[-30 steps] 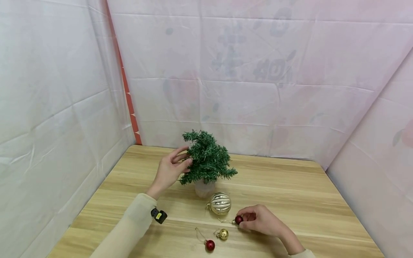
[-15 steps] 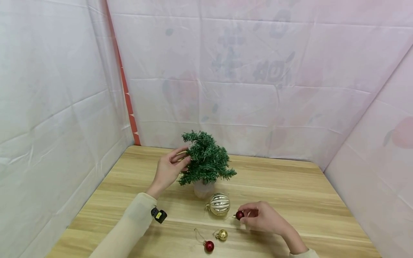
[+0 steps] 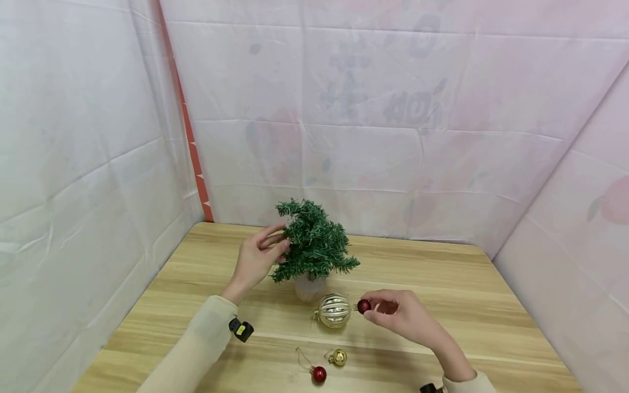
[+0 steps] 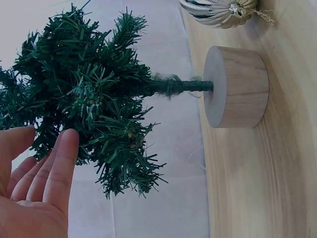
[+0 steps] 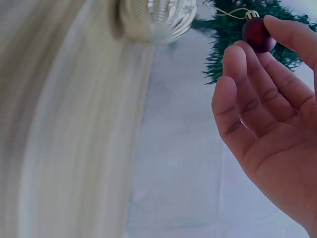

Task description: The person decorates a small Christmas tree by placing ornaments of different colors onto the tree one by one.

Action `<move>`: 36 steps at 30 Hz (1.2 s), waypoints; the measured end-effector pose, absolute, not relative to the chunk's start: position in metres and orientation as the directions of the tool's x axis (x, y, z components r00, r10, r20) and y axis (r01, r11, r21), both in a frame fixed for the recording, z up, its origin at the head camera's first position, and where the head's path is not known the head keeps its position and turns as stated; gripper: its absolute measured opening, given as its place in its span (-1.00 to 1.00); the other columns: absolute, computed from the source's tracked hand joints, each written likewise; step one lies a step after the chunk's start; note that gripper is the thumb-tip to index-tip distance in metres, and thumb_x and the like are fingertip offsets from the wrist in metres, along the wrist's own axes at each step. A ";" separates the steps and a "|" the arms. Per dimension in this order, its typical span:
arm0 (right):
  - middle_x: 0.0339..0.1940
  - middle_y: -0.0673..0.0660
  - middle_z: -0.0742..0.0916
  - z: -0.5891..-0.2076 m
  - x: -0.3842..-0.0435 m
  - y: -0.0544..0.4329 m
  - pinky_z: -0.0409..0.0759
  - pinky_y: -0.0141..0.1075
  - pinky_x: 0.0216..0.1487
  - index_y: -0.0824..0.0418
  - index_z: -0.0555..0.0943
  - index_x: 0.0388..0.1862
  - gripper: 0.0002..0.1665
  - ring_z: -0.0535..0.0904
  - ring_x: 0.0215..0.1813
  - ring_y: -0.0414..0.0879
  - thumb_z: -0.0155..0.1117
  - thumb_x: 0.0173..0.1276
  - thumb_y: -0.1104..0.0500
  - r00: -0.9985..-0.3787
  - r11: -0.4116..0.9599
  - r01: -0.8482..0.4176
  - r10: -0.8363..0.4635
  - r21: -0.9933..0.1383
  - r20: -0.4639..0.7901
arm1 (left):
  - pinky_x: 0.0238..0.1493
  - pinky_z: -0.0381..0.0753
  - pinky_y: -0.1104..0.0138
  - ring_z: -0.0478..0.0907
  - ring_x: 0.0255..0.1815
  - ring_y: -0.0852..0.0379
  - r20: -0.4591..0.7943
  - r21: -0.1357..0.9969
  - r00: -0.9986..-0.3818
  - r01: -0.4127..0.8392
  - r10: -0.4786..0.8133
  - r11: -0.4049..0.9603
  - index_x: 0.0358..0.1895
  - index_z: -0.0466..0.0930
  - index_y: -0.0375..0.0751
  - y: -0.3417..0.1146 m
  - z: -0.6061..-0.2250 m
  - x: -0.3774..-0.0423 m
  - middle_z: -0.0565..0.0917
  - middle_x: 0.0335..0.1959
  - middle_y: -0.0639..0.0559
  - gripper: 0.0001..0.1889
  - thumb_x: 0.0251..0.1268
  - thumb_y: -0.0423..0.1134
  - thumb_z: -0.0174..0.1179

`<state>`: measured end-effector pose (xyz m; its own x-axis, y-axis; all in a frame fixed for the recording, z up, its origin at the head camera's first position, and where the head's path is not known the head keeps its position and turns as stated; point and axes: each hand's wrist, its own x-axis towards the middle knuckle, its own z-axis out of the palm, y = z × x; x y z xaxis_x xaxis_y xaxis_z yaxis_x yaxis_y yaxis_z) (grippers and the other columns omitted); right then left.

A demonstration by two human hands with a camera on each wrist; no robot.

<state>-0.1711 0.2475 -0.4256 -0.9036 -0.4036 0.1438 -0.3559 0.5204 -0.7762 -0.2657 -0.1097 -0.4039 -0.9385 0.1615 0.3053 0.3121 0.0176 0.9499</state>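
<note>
A small green artificial Christmas tree (image 3: pixel 314 240) stands on a round wooden base (image 4: pixel 242 88). At the tree's left side, my left hand (image 3: pixel 255 262) touches the foliage, fingers fairly straight and thumb apart; some fingertips are hidden by needles. My right hand (image 3: pixel 408 319) pinches a dark red bauble (image 5: pixel 258 34) between thumb and fingers, above the table. From the bauble's gold cap a thin loop of string (image 5: pixel 230 12) extends toward the tree. In the head view, the bauble is just right of a large ribbed gold bauble (image 3: pixel 334 311), which lies before the base.
Nearer the front of the wooden table (image 3: pixel 422 267) lie a small gold bauble (image 3: pixel 339 357) and another red bauble (image 3: pixel 319 374), both with hanging strings. Pale cloth (image 3: pixel 363 131) surrounds the table at the back and sides.
My right hand has lifted the dark red bauble off the table, moving it forward beside the large gold bauble. My left hand has stayed at the tree.
</note>
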 end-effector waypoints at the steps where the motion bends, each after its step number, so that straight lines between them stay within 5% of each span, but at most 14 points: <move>1: -0.22 -0.03 0.83 -0.423 -0.171 0.246 0.71 -0.34 -0.29 0.07 0.79 0.11 -0.68 0.73 -0.29 -0.24 0.49 0.43 0.03 -0.904 0.516 -0.361 -0.400 -0.777 0.154 | -0.18 0.83 0.26 0.76 0.07 -0.34 0.305 0.950 -0.938 0.312 0.163 0.014 0.48 0.52 -0.10 -0.110 -0.404 -0.265 0.70 0.27 -0.30 -0.49 0.52 -0.38 0.27; 9: -0.24 -0.09 0.84 -0.405 -0.169 0.232 0.67 -0.34 -0.37 0.02 0.80 0.08 -0.74 0.70 -0.31 -0.29 0.48 0.44 0.07 -0.877 0.499 -0.449 -0.405 -0.741 0.259 | -0.16 0.84 0.25 0.82 -0.04 -0.15 0.326 0.943 -0.930 0.332 0.171 0.005 0.48 0.51 -0.12 -0.115 -0.404 -0.259 0.70 0.26 -0.32 -0.48 0.52 -0.28 0.31; 16: -0.25 -0.10 0.84 -0.396 -0.169 0.221 0.63 -0.37 -0.41 0.05 0.81 0.10 -0.72 0.69 -0.30 -0.30 0.48 0.44 0.13 -0.859 0.477 -0.495 -0.395 -0.726 0.327 | -0.23 0.84 0.19 0.82 -0.29 0.23 0.364 0.931 -0.924 0.365 0.121 -0.010 0.41 0.57 -0.22 -0.117 -0.404 -0.247 0.71 0.18 -0.44 -0.54 0.51 -0.31 0.31; 23: -0.27 -0.09 0.83 -0.386 -0.171 0.211 0.62 -0.36 -0.39 0.00 0.81 0.08 -0.72 0.68 -0.32 -0.27 0.49 0.42 0.18 -0.817 0.441 -0.566 -0.416 -0.696 0.400 | -0.27 0.82 0.00 0.82 -0.38 0.03 0.404 0.912 -0.901 0.411 0.159 0.015 0.29 0.61 -0.40 -0.112 -0.396 -0.229 0.77 -0.04 -0.48 -0.59 0.48 -0.30 0.34; 36: -0.29 -0.15 0.81 -0.369 -0.175 0.190 0.57 -0.36 -0.43 -0.09 0.79 0.10 -0.72 0.67 -0.31 -0.25 0.46 0.46 0.16 -0.782 0.406 -0.611 -0.445 -0.680 0.436 | -0.31 0.77 0.32 0.78 -0.35 0.15 0.447 0.858 -0.839 0.500 0.309 0.116 0.10 0.76 -0.24 -0.089 -0.379 -0.203 0.84 -0.21 -0.07 -0.74 0.45 -0.22 0.38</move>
<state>-0.1751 0.1900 -0.3688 -0.7819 -0.4451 0.4365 -0.6106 0.4055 -0.6802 -0.2029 -0.0894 -0.3786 -0.8393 0.3090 0.4474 0.5002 0.1164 0.8580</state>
